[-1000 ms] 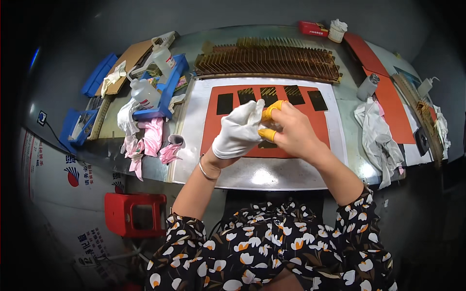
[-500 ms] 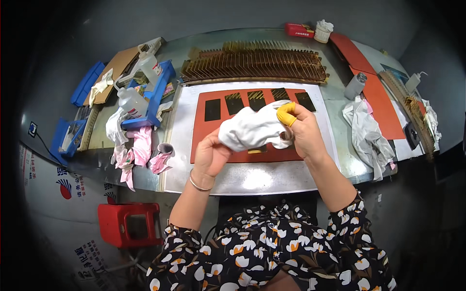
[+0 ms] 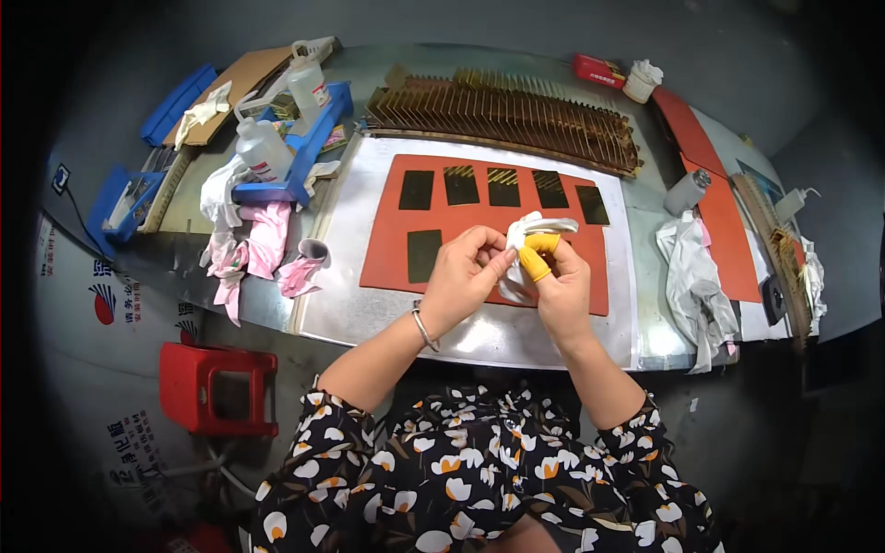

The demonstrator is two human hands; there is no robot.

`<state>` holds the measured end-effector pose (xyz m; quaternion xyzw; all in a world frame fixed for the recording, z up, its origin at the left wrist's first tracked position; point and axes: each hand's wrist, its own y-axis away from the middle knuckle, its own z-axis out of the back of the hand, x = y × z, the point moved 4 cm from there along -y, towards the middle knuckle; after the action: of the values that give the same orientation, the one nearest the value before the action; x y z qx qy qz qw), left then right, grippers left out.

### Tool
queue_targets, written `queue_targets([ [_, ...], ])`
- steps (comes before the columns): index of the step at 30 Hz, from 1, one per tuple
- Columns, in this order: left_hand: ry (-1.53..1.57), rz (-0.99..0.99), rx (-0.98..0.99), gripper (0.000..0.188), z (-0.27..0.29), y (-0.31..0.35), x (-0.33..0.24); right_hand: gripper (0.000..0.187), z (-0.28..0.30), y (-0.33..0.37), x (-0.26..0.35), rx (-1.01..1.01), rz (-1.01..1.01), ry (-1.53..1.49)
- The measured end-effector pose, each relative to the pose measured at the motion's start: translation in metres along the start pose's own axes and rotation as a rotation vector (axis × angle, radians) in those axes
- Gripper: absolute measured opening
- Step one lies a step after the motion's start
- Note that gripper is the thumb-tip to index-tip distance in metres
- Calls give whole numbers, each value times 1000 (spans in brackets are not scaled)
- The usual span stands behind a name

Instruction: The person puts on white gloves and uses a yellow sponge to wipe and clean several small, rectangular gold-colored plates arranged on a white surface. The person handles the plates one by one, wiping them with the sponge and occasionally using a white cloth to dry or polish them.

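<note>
A white cloth (image 3: pixel 529 224) is bunched between my two hands, with a strip sticking out to the right and a fold hanging below. My left hand (image 3: pixel 461 281) pinches its left side with thumb and fingers. My right hand (image 3: pixel 564 300), wearing yellow finger cots (image 3: pixel 536 255), grips the other side with bent fingers. Both hands are above an orange-red mat (image 3: pixel 387 244). On it lie several flat dark rectangular plates (image 3: pixel 417 190) in rows, some with gold stripes. My hands and the cloth hide part of the lower row.
Behind the mat stands a long slotted rack (image 3: pixel 507 115) of upright thin plates. At left, a blue tray (image 3: pixel 318 152) holds clear bottles (image 3: pixel 263 150), with pink cloths (image 3: pixel 267 240) beside it. A grey bottle (image 3: pixel 687 191) and crumpled white cloth (image 3: pixel 696 276) lie right. A red stool (image 3: pixel 218 387) stands lower left.
The white cloth, stretched out between my hands before, is now gathered into a small bunch. My left hand has come right, close to my right hand. The whole view has tilted slightly.
</note>
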<state>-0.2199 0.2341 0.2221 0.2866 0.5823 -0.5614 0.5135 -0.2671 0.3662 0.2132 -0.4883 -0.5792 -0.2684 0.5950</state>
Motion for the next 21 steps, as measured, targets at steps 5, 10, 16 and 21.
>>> queue_targets([
  [5, -302, -191, -75, 9, 2, 1, -4, 15, 1, 9, 9, -13, 345, 434],
  [10, -91, 91, 0, 9, 2, -4, 15, 23, 1, 8, -10, 44, 55, -309],
  [16, 759, 405, 109, 13, -8, -2, 30, 20, 7, 6, -25, -51, -71, -247],
  [21, 1121, 629, 228, 11, -22, 7, 44, 14, 5, 9, -11, -82, 5, -24],
])
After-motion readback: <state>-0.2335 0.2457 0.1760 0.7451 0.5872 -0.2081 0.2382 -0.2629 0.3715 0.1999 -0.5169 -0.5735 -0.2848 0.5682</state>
